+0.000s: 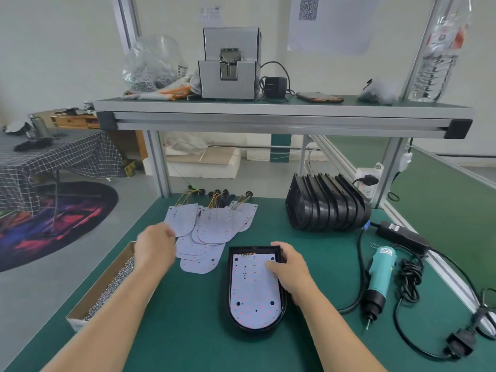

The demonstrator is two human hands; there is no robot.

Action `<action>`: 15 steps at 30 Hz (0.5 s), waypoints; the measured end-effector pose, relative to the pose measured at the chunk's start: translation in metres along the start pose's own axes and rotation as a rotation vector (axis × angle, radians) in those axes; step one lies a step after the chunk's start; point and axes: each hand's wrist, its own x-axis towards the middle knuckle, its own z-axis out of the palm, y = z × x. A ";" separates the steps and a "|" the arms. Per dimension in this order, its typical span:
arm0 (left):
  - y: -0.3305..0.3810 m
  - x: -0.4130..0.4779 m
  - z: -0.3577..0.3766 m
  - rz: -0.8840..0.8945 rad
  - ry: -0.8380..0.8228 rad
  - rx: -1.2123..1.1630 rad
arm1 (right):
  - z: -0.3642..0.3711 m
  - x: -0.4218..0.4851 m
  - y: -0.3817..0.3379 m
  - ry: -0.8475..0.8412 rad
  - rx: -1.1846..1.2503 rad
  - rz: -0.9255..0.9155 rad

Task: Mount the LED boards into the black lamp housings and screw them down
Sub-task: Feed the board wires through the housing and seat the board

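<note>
A black lamp housing [232,304] lies on the green bench in front of me with a white LED board [251,294] seated inside it. My right hand [291,272] rests on the housing's right rim, its thumb pressing on the board's upper right part. My left hand [154,244] hovers at the left edge of a spread pile of loose LED boards [212,229] with yellow wires; its fingers are curled and whether they touch a board is hidden. A stack of empty black housings [327,208] stands at the back right.
A teal electric screwdriver [379,277] lies to the right with its black cable and power brick [400,233]. A cardboard box of screws [107,288] sits at the bench's left edge. An overhead shelf [268,114] carries a grey screw feeder [229,65], bags and a phone.
</note>
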 end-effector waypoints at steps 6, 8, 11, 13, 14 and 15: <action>-0.049 0.015 -0.010 -0.019 -0.356 0.577 | 0.000 0.000 0.002 0.015 -0.013 -0.028; -0.055 0.013 -0.004 0.006 -0.321 0.561 | 0.000 0.000 0.003 0.018 -0.006 -0.027; -0.058 0.010 0.002 0.014 -0.207 0.494 | 0.001 0.000 0.003 0.015 0.001 -0.029; -0.060 0.009 0.003 0.017 -0.176 0.490 | 0.001 0.000 0.003 0.015 -0.006 -0.032; -0.061 0.009 0.003 0.014 -0.164 0.484 | 0.000 0.000 0.003 0.016 -0.007 -0.034; -0.061 0.009 0.003 0.006 -0.148 0.469 | 0.000 0.001 0.003 0.016 -0.008 -0.035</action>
